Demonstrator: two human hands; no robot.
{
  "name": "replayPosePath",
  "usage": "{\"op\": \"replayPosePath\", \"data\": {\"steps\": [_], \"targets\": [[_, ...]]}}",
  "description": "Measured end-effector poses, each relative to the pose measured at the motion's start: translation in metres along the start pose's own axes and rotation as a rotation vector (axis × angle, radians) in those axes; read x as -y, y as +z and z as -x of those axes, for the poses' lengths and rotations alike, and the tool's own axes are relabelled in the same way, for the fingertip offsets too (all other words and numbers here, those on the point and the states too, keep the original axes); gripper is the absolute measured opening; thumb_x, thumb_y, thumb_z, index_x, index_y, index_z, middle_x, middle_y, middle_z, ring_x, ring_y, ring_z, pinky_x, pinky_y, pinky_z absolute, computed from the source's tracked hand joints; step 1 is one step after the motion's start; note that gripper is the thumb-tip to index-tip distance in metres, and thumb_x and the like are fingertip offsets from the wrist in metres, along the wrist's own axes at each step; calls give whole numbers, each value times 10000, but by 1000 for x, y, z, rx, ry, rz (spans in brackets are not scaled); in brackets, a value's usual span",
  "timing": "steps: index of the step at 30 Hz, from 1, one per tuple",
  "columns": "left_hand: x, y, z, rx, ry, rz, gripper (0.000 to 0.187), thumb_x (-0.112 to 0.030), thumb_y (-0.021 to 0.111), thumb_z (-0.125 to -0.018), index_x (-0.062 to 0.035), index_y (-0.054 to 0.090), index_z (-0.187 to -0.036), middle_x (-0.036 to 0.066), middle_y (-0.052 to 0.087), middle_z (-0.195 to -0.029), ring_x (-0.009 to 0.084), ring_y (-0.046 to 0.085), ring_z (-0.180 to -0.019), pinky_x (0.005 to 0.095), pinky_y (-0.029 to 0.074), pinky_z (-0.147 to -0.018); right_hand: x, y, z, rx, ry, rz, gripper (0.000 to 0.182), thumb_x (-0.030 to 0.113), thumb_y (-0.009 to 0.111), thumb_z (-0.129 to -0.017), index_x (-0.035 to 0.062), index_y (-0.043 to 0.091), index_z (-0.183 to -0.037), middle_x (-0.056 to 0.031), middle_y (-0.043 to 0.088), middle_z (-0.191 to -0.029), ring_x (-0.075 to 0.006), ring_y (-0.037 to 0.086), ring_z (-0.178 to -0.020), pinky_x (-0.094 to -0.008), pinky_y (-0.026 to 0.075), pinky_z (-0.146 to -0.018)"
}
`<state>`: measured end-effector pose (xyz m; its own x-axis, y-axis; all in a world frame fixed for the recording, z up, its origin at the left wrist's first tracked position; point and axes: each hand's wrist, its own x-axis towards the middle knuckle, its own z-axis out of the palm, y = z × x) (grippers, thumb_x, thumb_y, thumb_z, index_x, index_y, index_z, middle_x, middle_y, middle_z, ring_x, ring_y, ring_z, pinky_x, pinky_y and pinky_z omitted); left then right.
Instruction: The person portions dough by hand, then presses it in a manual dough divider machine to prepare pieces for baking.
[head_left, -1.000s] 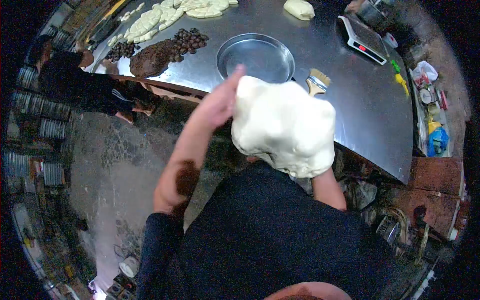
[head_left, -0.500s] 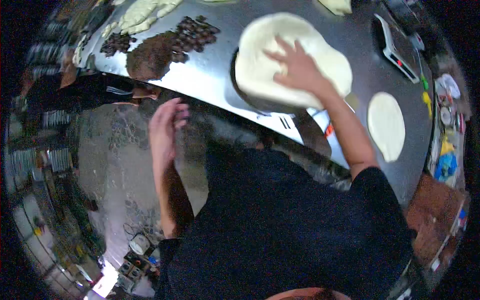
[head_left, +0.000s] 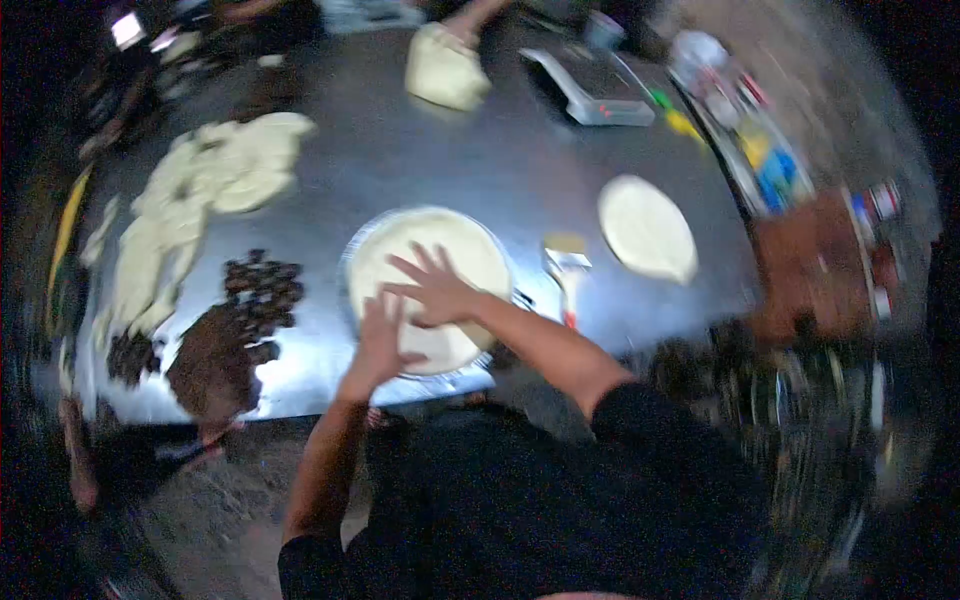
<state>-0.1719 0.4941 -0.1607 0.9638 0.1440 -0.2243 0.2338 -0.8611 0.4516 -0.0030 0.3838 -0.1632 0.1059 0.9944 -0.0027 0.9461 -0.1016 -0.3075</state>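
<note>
I have both palms flat, fingers spread: my left hand (head_left: 380, 345) and right hand (head_left: 435, 290) press the dough sheet (head_left: 425, 285) into the round pan (head_left: 350, 262) on the counter (head_left: 500, 160). Next, I judge, comes working it outward to the rim.

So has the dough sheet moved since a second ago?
Yes. The dough sheet went from held up off the table edge down into the pan.

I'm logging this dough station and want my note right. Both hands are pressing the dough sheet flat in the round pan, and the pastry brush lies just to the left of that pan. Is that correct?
Not quite. The brush lies to the right of the pan, not the left, as the head view shows. The rest holds: left hand and right hand both rest on the dough sheet in it.
</note>
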Motion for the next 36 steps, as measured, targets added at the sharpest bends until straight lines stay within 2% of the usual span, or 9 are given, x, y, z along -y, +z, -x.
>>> {"op": "replayPosePath", "data": {"steps": [5, 7, 10, 16, 20, 23, 28, 32, 36], "targets": [[-21, 26, -16, -55, -182, -235, 1196, -685, 676, -642, -74, 117, -1505, 262, 17, -1540, 515, 52, -1390, 619, 144, -1094, -7, -18, -9, 190, 110, -147, 703, 374, 676, -730, 302, 439, -1387, -105, 236, -1537, -435, 118, -1413, -692, 104, -1072], [-22, 32, -14, -127, -224, -244, 1153, -767, 530, -688, -110, 65, -1512, 237, -22, -1549, 485, -4, -1403, 605, 90, -1106, -39, 28, -3, -220, 362, -408, 681, 362, 650, -783, 130, 431, -1385, -184, 353, -1456, -395, 285, -1363, -609, 204, -1082], [-36, 21, -15, -36, -330, -351, 1106, -849, 316, -736, -129, 6, -1516, 223, -78, -1551, 447, -68, -1417, 592, 33, -1118, -24, 19, 28, -282, 416, 156, 641, 391, 487, -910, 98, 319, -1455, -242, 139, -1531, -457, 109, -1405, -566, 72, -1127], [-41, 26, -24, -76, -365, -281, 1240, -811, 572, -639, -81, 74, -1508, 280, -34, -1533, 518, -7, -1392, 660, 128, -1072, -65, 2, 6, -166, 342, 140, 678, 458, 464, -901, 138, 292, -1474, -239, 109, -1540, -425, 97, -1421, -533, 78, -1138], [-55, 19, -9, 181, -213, -271, 1251, -798, 600, -630, -106, 49, -1515, 253, -102, -1539, 501, -102, -1393, 679, 32, -1066, -76, -57, 0, 500, 559, -379, 694, 422, 527, -864, 130, 315, -1457, -245, 203, -1512, -384, 188, -1409, -472, 154, -1148], [-68, 35, -12, 102, -445, -130, 1222, -790, 653, -578, -315, 27, -1514, 196, -175, -1543, 480, -149, -1393, 760, 11, -996, -73, 17, 43, -223, 112, 162, 688, 409, 462, -898, 63, 275, -1462, -230, 171, -1528, -371, 163, -1421, -475, 121, -1153], [-80, 27, -14, 17, -500, -162, 1216, -777, 660, -585, -278, 61, -1518, 223, -130, -1545, 499, -108, -1393, 737, 34, -1021, -58, 4, 30, -233, 201, 138, 667, 358, 479, -890, 97, 278, -1470, -231, 168, -1527, -392, 157, -1417, -534, 132, -1137], [-52, 34, -47, 288, -493, 124, 997, -592, 625, -766, -128, 145, -1507, 324, 5, -1512, 578, 13, -1361, 698, 168, -1035, -48, -21, -4, 374, 420, -184, 613, 259, 490, -858, 148, 351, -1445, -147, 254, -1518, -385, 186, -1410, -572, 176, -1114], [-51, 98, -36, -508, -453, -171, 785, -397, 488, -894, 41, 166, -1461, 370, 28, -1486, 590, 41, -1351, 671, 145, -1057, 18, 35, 38, -374, 267, -75, 536, 256, 480, -890, 177, 402, -1415, -133, 308, -1488, -392, 256, -1375, -680, 185, -1040]]}}
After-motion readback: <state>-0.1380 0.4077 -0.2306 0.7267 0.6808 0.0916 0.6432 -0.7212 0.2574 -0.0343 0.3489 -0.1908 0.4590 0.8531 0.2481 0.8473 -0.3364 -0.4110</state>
